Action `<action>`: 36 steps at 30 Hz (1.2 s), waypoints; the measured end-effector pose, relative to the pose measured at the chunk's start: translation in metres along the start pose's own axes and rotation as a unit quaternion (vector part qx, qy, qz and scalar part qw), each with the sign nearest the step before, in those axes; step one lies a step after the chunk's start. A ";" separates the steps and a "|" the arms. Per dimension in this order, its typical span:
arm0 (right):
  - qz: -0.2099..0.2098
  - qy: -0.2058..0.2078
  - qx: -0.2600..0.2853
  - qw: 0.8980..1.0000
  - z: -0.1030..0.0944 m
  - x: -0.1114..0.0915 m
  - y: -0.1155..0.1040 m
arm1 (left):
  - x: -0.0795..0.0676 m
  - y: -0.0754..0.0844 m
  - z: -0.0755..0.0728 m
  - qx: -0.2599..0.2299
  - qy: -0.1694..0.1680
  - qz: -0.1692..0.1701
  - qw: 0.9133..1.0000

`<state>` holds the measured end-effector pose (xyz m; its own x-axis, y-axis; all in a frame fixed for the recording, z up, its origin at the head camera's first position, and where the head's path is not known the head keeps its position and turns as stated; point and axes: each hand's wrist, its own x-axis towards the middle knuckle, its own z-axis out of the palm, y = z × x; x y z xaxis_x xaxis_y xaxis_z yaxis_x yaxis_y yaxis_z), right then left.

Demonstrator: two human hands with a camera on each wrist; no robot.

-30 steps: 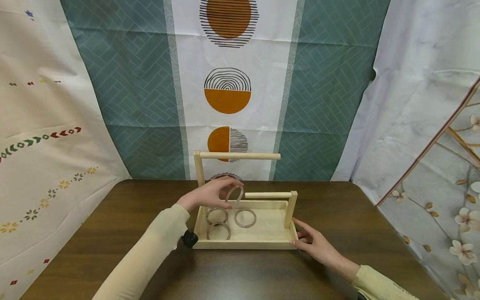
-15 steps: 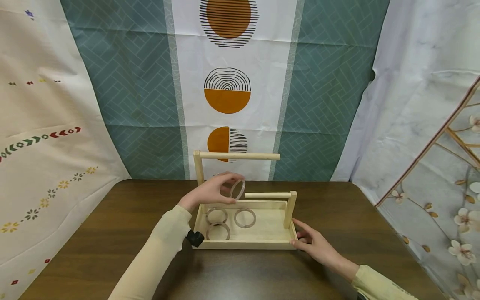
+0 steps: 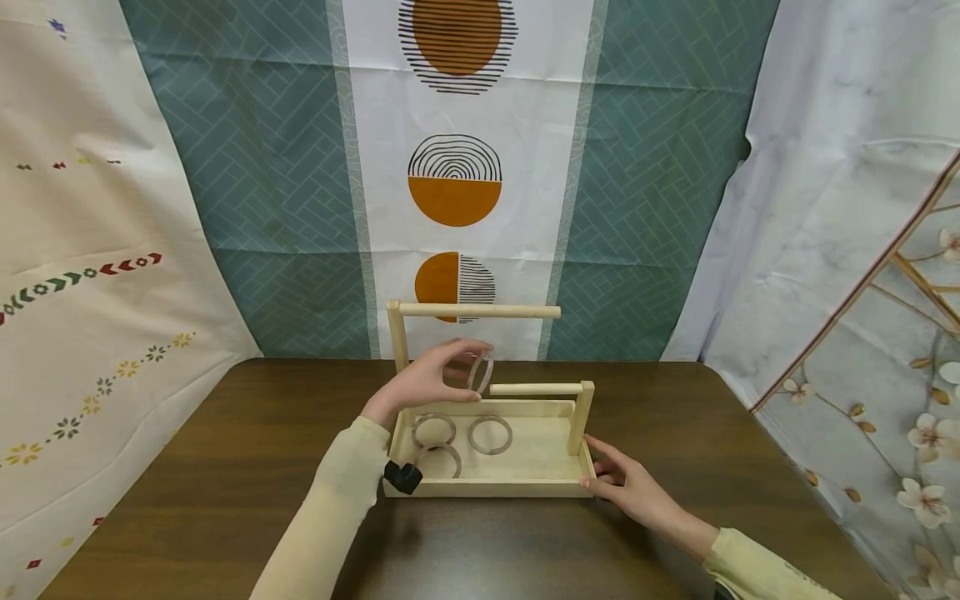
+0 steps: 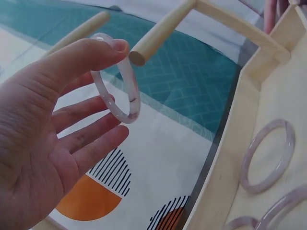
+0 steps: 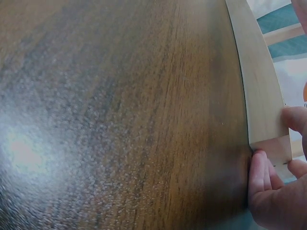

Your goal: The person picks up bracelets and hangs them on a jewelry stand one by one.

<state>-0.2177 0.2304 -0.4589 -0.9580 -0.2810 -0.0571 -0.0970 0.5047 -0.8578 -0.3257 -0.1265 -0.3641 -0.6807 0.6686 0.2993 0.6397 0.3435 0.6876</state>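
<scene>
Clamped between thumb and fingertips of the left hand, a translucent, pale ring is held on edge, slightly tilted, above the wooden tray. Thumb and fingers stand apart by the ring's breadth, pressing its opposite edges; the other fingers are spread behind it in the left wrist view. The ring lies just beside the free end of the lower rod; whether they touch cannot be told. The right hand grips the tray's right end near the front corner, thumb and fingers closed about the wall. Inside the tray, two similar rings overlap at the left, and a single ring lies flat beside them. Above rises the taller rod. Beneath is a brown table; behind hangs a patterned cloth.
</scene>
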 end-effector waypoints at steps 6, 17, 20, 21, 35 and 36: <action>-0.001 0.002 -0.002 1.000 0.000 0.001 0.000 | 0.002 0.002 0.008 -0.020 0.014 -0.005 1.000; 0.002 0.003 0.001 1.000 0.000 0.000 0.001 | 0.014 0.013 0.027 0.004 0.019 -0.011 1.000; 0.005 0.003 0.003 1.000 0.001 0.000 0.001 | 0.019 0.015 0.032 0.001 0.021 0.002 1.000; 0.005 0.002 0.004 1.000 0.001 0.000 0.001 | 0.021 0.016 0.033 0.003 0.022 0.009 1.000; 0.011 0.007 -0.006 1.000 0.001 0.000 -0.001 | 0.047 0.031 0.049 0.038 0.000 0.035 0.999; 0.011 0.007 -0.006 1.000 0.001 0.000 -0.001 | 0.048 0.033 0.050 0.048 -0.001 0.034 0.998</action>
<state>-0.2174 0.2292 -0.4588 -0.9638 -0.2575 -0.0690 -0.0783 0.5207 -0.8502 -0.3199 -0.0501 -0.3603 -0.6343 0.6935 0.3417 0.7152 0.3586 0.5999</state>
